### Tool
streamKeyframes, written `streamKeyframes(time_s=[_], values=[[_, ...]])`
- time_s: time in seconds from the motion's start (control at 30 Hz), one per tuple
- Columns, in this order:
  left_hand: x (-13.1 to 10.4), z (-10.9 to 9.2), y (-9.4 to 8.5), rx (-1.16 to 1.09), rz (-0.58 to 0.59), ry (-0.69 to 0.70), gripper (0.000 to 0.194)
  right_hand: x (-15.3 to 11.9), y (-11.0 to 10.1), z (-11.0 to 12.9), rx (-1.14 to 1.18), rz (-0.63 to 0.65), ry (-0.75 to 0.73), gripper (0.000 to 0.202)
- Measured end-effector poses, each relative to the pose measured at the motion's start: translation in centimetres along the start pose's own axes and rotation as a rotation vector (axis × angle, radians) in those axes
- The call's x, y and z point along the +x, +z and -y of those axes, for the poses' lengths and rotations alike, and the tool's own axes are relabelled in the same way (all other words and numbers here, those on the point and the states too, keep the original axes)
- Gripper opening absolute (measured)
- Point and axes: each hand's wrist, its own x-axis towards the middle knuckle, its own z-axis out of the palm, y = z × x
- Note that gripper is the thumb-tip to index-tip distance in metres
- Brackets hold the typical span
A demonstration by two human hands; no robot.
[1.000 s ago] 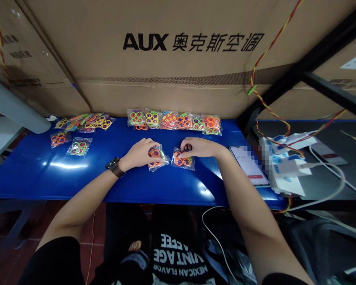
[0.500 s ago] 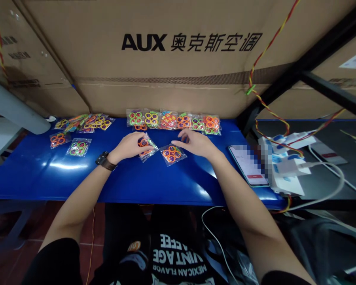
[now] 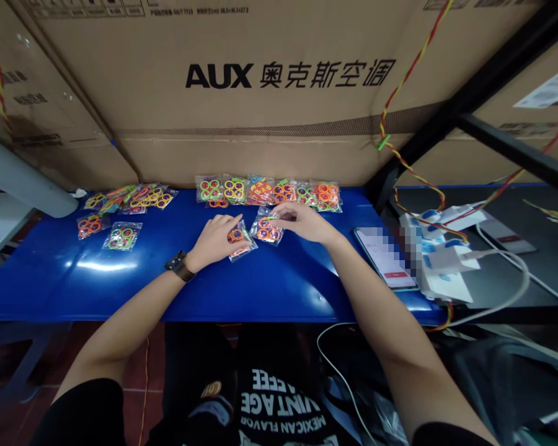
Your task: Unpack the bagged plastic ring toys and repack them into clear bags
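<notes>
I'm holding the nearer ring packet (image 3: pixel 237 236) mid-table (image 3: pixel 270 285) in my left hand's (image 3: pixel 212 244) fingers; just beyond, my right hand (image 3: pixel 303 222) is curling narrowly at the farther ring packet (image 3: pixel 265 230), grip unclear; 1 packet row (image 3: pixel 260 191) is lining the carton (image 3: pixel 260 158).

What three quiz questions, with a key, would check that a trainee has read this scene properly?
1. On which arm is the watch worn?

2. True or false: the phone lies to the right of the right hand.

3. Choose one. The rings showing in the packet at the left hand are: A) yellow, B) orange, C) black.

Key: 1. The left arm. 2. True. 3. B.
</notes>
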Motion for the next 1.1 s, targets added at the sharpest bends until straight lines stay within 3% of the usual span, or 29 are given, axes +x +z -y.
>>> streamKeyframes(time_s=[0.1,0.2,0.27,0.37,0.5,0.67,0.8,0.87,0.97,1.1], values=[[0.2,0.0,-0.7,-0.002,-0.138,-0.024,0.073,0.0,0.3,0.8,0.024,-0.050,-0.073,0.040],[0.3,-0.9,-1.4,-0.253,-0.220,-0.017,0.046,-0.3,1.1,1.9,0.055,-0.040,-0.124,0.041],[0.1,-1.7,-1.3,-0.478,-0.199,-0.057,0.034,-0.5,1.7,2.7,0.054,-0.032,-0.152,0.040],[-0.1,-2.4,-0.7,-0.748,-0.136,-0.173,0.031,-0.8,2.4,3.4,0.042,-0.032,-0.176,0.036],[-0.3,-2.6,0.0,-0.922,-0.104,-0.275,0.033,-1.0,3.1,3.3,-0.031,-0.043,-0.210,0.036],[-0.5,-2.7,-0.2,-0.869,-0.195,-0.301,0.029,-1.2,3.8,3.3,-0.201,-0.070,-0.307,0.037],[-0.6,-3.1,-0.7,-0.754,-0.249,-0.238,0.027,-1.5,4.0,4.1,-0.282,-0.124,-0.340,0.058],[-0.7,-3.3,-0.9,-0.700,-0.223,-0.211,0.026,-1.8,3.9,4.5,-0.310,-0.151,-0.377,0.063],[-0.8,-3.3,-1.0,-0.628,-0.157,-0.163,0.020,-2.0,3.7,5.1,-0.336,-0.155,-0.427,0.053],[-0.7,-3.0,-0.7,-0.593,-0.064,-0.087,0.019,-2.0,3.5,5.4,-0.368,-0.053,-0.444,0.042]])
